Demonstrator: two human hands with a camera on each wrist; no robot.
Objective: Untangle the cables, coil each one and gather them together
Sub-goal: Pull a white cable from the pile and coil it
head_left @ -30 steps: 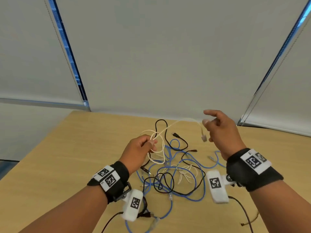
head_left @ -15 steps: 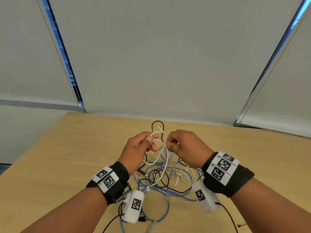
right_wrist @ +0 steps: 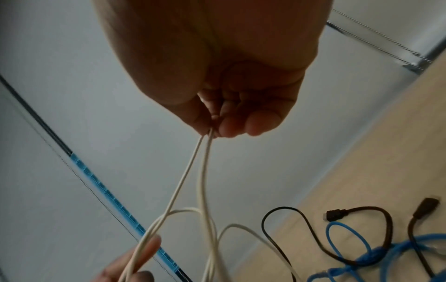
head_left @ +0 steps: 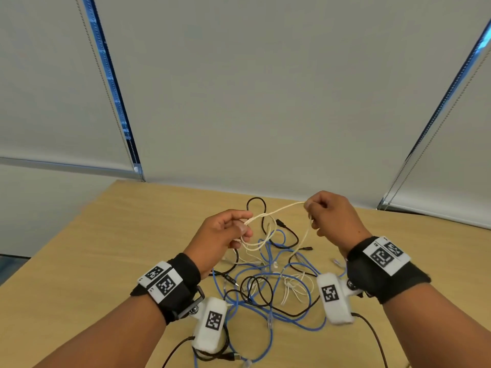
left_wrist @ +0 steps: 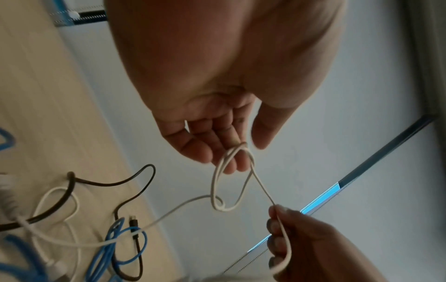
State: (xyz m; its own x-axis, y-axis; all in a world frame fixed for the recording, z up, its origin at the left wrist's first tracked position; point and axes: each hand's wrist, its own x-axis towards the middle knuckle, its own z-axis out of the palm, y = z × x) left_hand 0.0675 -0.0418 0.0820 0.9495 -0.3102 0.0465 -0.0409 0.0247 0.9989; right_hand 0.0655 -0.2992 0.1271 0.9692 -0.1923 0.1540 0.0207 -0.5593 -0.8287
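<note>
A thin cream cable (head_left: 276, 210) stretches between my two hands above a tangle on the wooden table (head_left: 111, 251). My left hand (head_left: 225, 235) pinches a few small loops of the cream cable (left_wrist: 231, 171) between thumb and fingers. My right hand (head_left: 329, 216) pinches the same cable (right_wrist: 193, 166) farther along, with one strand running to the left hand and the other dropping into the pile. Below lie a blue cable (head_left: 268, 309), black cables (head_left: 281, 235) and more white cable (head_left: 292, 285), all crossed over each other.
The table's far edge meets grey roller blinds (head_left: 252, 88) with bead chains at both sides. Black leads (head_left: 372, 333) trail from the wrist cameras across the near part of the table. Bare wood (head_left: 79, 274) lies to the left and right of the pile.
A second ago my right hand was open, out to the right. It then came in beside my left hand, took the cream cable, and has now drawn a strand out to the right.
</note>
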